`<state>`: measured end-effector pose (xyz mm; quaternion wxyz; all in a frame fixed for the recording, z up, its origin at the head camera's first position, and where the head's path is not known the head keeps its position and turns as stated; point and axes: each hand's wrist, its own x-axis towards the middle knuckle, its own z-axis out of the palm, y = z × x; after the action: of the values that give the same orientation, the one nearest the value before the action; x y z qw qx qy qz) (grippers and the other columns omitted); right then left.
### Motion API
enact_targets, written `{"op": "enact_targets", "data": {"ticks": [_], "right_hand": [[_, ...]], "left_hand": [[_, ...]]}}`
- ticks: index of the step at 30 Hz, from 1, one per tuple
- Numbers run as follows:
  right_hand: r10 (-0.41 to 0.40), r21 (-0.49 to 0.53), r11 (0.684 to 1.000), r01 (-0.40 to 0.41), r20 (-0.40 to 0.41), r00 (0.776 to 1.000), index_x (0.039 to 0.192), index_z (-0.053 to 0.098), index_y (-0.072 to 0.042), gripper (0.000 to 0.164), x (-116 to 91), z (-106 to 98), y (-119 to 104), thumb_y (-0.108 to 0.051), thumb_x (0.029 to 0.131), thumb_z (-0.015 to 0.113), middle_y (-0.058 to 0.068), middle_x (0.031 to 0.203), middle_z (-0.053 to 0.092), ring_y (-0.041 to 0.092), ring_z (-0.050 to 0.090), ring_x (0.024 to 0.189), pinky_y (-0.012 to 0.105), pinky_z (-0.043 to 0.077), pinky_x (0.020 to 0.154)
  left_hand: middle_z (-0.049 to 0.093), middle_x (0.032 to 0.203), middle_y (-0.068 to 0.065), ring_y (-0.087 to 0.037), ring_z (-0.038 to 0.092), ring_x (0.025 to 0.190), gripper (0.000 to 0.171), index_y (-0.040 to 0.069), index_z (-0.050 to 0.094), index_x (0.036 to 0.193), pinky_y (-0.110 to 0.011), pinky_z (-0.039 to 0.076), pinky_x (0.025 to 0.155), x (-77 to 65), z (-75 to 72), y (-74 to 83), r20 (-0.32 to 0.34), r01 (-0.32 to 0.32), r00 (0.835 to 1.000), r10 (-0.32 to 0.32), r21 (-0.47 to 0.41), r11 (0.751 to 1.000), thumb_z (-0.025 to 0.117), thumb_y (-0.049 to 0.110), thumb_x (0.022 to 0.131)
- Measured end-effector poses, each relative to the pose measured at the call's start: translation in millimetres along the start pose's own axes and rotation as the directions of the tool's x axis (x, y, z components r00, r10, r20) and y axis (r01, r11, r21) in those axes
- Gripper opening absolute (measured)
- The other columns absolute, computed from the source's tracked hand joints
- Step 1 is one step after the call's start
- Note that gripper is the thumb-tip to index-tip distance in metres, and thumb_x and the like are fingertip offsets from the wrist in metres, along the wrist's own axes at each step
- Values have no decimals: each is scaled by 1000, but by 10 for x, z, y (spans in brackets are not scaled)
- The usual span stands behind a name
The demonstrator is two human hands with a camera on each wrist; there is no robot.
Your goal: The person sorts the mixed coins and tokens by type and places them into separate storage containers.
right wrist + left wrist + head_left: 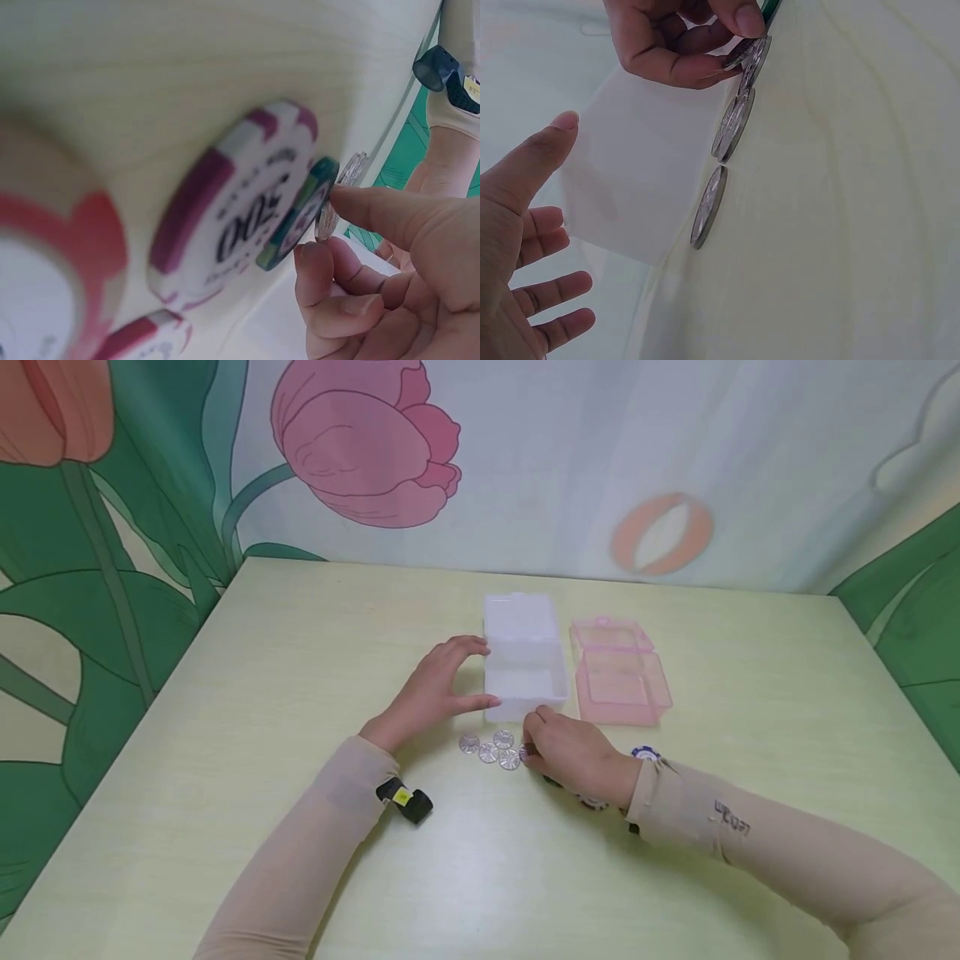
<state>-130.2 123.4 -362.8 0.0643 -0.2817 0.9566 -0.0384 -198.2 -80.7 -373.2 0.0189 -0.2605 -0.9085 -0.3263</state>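
Head view: a silver coin (523,752) was pinched by the thumb and fingers of the right hand (573,756), low over the table (525,877) and just short of a white box (517,710). Four more coins (488,752) were spread out flat between the two hands. The left hand (431,689) was held with its thumb and fingers stretched apart about the box's left side; the box seemed to be touched by the fingertips, though this could not be confirmed. A pink box (621,717) was seen beyond the right hand, beside the white one, and both lids (520,617) were already swung open.

From the right wrist, a green chip (300,217) was shown just beside the right fingertips, with a purple-and-white chip (240,202) next to it and a red chip (56,262) farther from the fingers. A blue chip (647,753) was partly hidden beyond the right wrist.

The work was judged to be near its start: the boxes were opened and one coin was gripped, while four coins were left lying loose. No coin could be made out inside the white box, and no chip was gripped by either hand.
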Motion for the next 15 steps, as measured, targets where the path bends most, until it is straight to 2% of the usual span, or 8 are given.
{"op": "enact_targets", "data": {"ticks": [8, 15], "right_hand": [[23, 65, 998, -24, 16, 1000, 88, 52, -15, 19, -7, -18, 36, -25, 81, 66, -3, 81, 54, 7, 48, 60, 19, 39, 50], [-6, 160, 987, 9, -14, 1000, 83, 54, -16, 11, 8, -40, 93, -20, 82, 65, -5, 79, 60, 5, 54, 64, 21, 46, 58]], "left_hand": [[39, 140, 0, -18, 32, 132, 68, 16, 45, 127, -40, 25, 109, 5, 11, 15, 9, 9, 1000, -9, 4, 1000, 70, 45, 72], [41, 138, -1, -19, 34, 130, 66, 14, 46, 126, -40, 26, 109, 4, 3, 21, -16, -8, 1000, 9, 11, 1000, 71, 43, 72]]}}
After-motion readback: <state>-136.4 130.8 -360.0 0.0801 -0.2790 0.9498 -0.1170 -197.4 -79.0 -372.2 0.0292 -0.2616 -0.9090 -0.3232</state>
